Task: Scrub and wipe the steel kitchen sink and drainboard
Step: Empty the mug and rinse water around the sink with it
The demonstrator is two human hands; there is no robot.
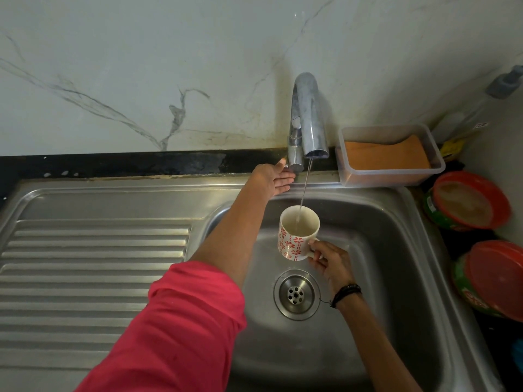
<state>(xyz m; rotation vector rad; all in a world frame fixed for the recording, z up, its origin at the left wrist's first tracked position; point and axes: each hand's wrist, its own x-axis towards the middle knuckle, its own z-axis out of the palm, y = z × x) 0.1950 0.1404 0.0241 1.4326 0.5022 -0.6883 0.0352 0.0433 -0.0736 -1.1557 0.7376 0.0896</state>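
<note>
The right hand is pinching the handle of the mug under the tap over the sink, the left hand is resting straight-fingered at the tap's base by the sink's back edge, risking overflow if left running.

The black stone desk carries a stainless steel sink unit set into it, with a ribbed steel drainboard on the left and a deep rectangular steel sink basin on the right, a round perforated steel drain in its floor. A curved chrome tap rises from the back ledge. Just right of the tap, a clear rectangular plastic tub holding an orange cloth sits on the ledge. Along the right edge stand two round green containers with red lids, near each other
</note>
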